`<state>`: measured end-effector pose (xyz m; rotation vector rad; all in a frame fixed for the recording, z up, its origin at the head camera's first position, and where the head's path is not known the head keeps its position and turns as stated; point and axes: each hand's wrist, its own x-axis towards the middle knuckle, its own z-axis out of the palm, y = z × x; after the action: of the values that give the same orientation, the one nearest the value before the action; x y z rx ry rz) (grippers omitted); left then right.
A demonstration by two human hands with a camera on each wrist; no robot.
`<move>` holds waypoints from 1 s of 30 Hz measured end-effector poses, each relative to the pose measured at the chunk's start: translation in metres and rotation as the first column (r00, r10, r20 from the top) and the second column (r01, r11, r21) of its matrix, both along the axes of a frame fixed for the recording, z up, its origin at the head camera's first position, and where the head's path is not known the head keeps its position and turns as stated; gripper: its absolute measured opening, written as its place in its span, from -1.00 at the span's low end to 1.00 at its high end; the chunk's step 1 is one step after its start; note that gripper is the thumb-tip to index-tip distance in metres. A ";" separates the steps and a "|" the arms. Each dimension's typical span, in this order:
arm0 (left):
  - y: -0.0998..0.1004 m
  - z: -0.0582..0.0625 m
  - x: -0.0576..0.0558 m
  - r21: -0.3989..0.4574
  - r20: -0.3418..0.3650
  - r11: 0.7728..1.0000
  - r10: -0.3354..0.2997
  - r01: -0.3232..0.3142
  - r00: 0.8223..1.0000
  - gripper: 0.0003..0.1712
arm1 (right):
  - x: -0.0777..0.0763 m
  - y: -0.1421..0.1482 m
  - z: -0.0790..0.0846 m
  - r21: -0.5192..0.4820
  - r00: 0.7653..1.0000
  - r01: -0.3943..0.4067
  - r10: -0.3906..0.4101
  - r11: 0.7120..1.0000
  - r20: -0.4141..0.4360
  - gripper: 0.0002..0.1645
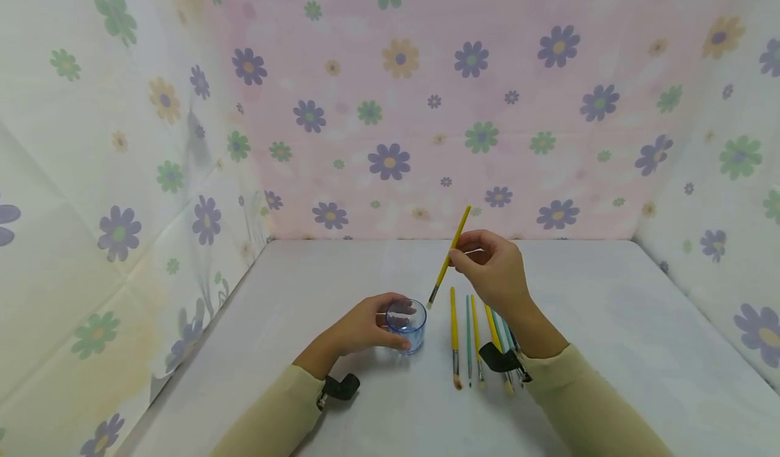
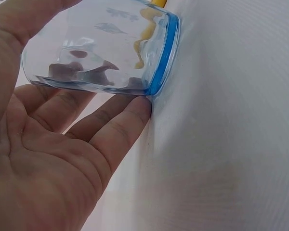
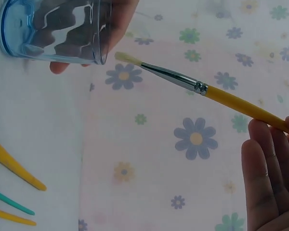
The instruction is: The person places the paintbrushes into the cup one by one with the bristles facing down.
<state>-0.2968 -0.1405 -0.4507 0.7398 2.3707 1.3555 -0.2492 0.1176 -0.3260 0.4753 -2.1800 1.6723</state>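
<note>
Pale sleeves (image 1: 274, 409) are outstretched. Now the cup (image 1: 414, 338) is gripped by the left hand (image 1: 359, 325), one brush (image 1: 440, 279) pinched by the right hand (image 1: 495, 272)!

A white desk (image 1: 341, 267) is carrying a clear, blue-based tumbler (image 1: 414, 338), which is standing rim up. To its right, paintbrushes are lying side by side in a row, bristles at the near end: a yellow-handled brush (image 1: 453, 328), a thin teal brush (image 1: 468, 338), a slim yellow brush (image 1: 476, 338), a thicker yellow brush (image 1: 491, 323) and, partly hidden, more teal-handled brushes (image 1: 497, 325).
</note>
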 end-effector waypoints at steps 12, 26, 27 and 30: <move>0.000 0.005 0.001 0.012 0.010 1.000 -0.013 0.013 1.000 -0.14 | 0.002 -0.015 -0.009 0.052 0.999 -0.036 0.037 0.998 -0.021 -0.83; 0.000 0.009 0.005 0.007 0.017 1.000 -0.012 0.012 1.000 -0.12 | -0.012 -0.024 -0.035 0.148 0.998 -0.058 0.058 0.987 0.002 -0.82; 0.000 0.009 0.005 0.010 0.021 1.000 -0.013 0.012 1.000 -0.12 | -0.015 -0.024 -0.040 0.151 0.998 -0.060 0.060 0.987 0.005 -0.82; 0.000 0.008 0.004 0.020 0.031 1.000 -0.018 0.018 0.999 -0.12 | -0.022 -0.023 -0.051 0.152 0.998 -0.069 0.067 0.986 0.013 -0.82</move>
<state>-0.2927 -0.1403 -0.4428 0.7379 2.3243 1.3751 -0.2715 0.0946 -0.3767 0.5915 -2.3327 1.5497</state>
